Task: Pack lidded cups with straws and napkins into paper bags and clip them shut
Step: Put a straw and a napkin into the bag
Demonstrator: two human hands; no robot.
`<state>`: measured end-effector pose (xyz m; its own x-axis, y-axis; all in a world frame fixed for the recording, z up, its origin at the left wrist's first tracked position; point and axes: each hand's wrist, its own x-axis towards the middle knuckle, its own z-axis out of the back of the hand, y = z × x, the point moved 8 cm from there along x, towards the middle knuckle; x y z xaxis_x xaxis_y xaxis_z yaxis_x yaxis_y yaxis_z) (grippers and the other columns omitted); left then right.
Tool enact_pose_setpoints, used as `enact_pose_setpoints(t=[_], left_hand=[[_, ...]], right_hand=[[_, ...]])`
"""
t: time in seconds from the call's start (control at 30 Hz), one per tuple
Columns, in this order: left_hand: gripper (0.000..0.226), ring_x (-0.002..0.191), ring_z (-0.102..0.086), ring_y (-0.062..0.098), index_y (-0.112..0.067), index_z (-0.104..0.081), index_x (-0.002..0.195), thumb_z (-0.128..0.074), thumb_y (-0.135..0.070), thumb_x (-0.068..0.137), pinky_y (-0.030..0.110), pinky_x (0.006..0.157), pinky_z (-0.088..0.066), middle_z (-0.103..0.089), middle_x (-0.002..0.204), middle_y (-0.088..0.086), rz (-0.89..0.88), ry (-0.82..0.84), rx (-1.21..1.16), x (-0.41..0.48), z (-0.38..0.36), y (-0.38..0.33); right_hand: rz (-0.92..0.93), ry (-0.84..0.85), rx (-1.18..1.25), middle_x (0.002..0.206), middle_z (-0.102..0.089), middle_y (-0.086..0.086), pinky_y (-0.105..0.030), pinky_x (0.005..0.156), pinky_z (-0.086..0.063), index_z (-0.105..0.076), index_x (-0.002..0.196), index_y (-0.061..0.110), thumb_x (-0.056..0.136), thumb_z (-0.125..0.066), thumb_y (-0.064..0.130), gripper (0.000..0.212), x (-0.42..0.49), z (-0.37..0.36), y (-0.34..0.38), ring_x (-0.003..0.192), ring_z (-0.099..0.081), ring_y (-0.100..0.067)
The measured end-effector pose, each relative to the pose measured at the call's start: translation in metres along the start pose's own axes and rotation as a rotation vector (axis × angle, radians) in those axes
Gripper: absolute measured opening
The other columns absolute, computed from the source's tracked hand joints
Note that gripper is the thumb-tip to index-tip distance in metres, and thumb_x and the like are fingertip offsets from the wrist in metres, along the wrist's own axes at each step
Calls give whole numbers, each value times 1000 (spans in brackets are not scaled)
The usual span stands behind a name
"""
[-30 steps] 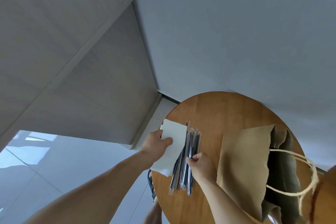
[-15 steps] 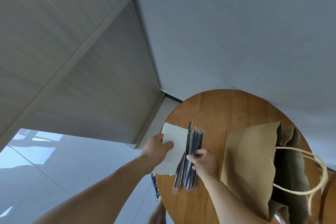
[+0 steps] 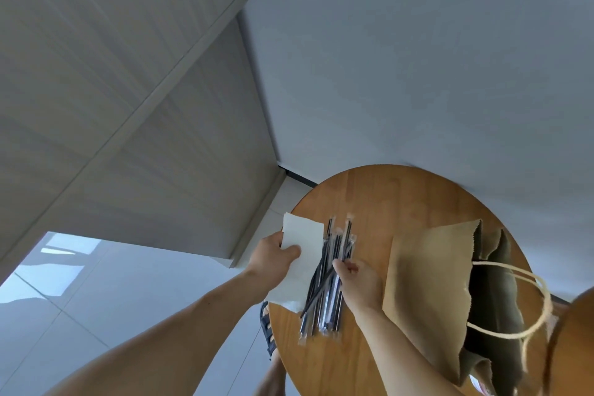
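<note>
On the left, my left hand (image 3: 273,255) grips the white napkin (image 3: 305,244), with the thumb on top. The napkin hangs partly over the edge of the round counter (image 3: 385,196). Just beside it lies a pile of wrapped straws (image 3: 324,296), touching the napkin's edge. One lies crossed over the others. My right hand (image 3: 361,284) pinches at the straws with thumb and fingertips. Further right, the paper bag (image 3: 427,292) lies on its side with its mouth open and its handles (image 3: 543,299) loose. I see no cup.

The straws look thin and slippery, so I might grab two or knock the pile off the edge. The soft napkin could crumple if I squeeze. The floppy bag may fold shut when I push things in.
</note>
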<state>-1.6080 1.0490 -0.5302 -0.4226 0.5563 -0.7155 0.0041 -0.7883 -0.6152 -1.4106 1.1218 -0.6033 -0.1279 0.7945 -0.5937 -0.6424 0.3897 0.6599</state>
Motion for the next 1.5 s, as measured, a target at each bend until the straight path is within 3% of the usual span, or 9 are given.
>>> enact_pose_setpoints(t=[0.27,0.4,0.53,0.7,0.8,0.9,1.0,1.33,1.5], left_hand=[[18,81,-70,21,-27,-68,92,-55,-15,92,37,74,-57,-74,82,-4,-174,59,-176,-38,-4,-81],[12,75,-58,24,-12,-66,78,-55,-15,82,38,73,-45,-65,74,4,-211,92,-267,-62,-6,-117],[16,65,-58,23,-16,-63,67,-66,-29,77,34,63,-43,-63,68,5,-226,126,-356,-85,-13,-140],[11,81,-71,28,-8,-72,90,-68,-18,89,39,75,-56,-75,90,13,-313,115,-380,-108,-24,-162],[17,83,-72,29,-5,-70,98,-67,-19,91,39,74,-58,-74,93,15,-337,123,-387,-125,-28,-182],[18,82,-73,28,-7,-69,107,-65,-19,93,34,62,-58,-75,96,12,-376,216,-419,-143,-33,-205],[19,85,-74,24,-12,-68,110,-63,-23,95,29,62,-57,-76,97,7,-443,272,-332,-160,-45,-224],[23,97,-71,29,-10,-68,112,-64,-25,95,48,88,-57,-74,105,10,-528,291,-208,-178,-85,-256],[21,92,-73,20,-18,-66,114,-63,-28,96,39,79,-60,-74,104,3,-595,325,-133,-184,-97,-269]], right_hand=[[257,161,389,74,-72,-9,-25,49,-48,-68,90,12,83,-79,20,15,-42,62,137,56,-63,-16],[273,209,406,65,-69,-13,-29,47,-47,-68,84,4,83,-79,12,14,-62,84,167,54,-60,-21],[280,154,353,60,-68,-9,-30,49,-48,-66,77,7,77,-84,20,22,-75,108,175,51,-60,-21],[397,13,218,64,-67,10,-24,58,-47,-64,70,24,71,-85,43,29,-91,140,184,58,-63,-4],[440,-67,157,83,-66,16,-17,63,-42,-62,88,34,63,-85,54,40,-98,169,189,77,-61,2],[444,2,256,98,-68,15,-22,73,-50,-63,105,32,62,-89,45,52,-99,199,192,91,-63,0],[482,187,316,97,-75,9,-35,82,-58,-74,97,26,70,-88,30,30,-105,212,196,91,-71,-9],[567,241,400,95,-77,0,-21,69,-57,-79,87,25,71,-87,13,22,-115,266,195,88,-74,-17],[546,291,320,99,-76,-1,-30,77,-59,-77,94,17,66,-89,17,30,-110,282,195,93,-73,-19]])
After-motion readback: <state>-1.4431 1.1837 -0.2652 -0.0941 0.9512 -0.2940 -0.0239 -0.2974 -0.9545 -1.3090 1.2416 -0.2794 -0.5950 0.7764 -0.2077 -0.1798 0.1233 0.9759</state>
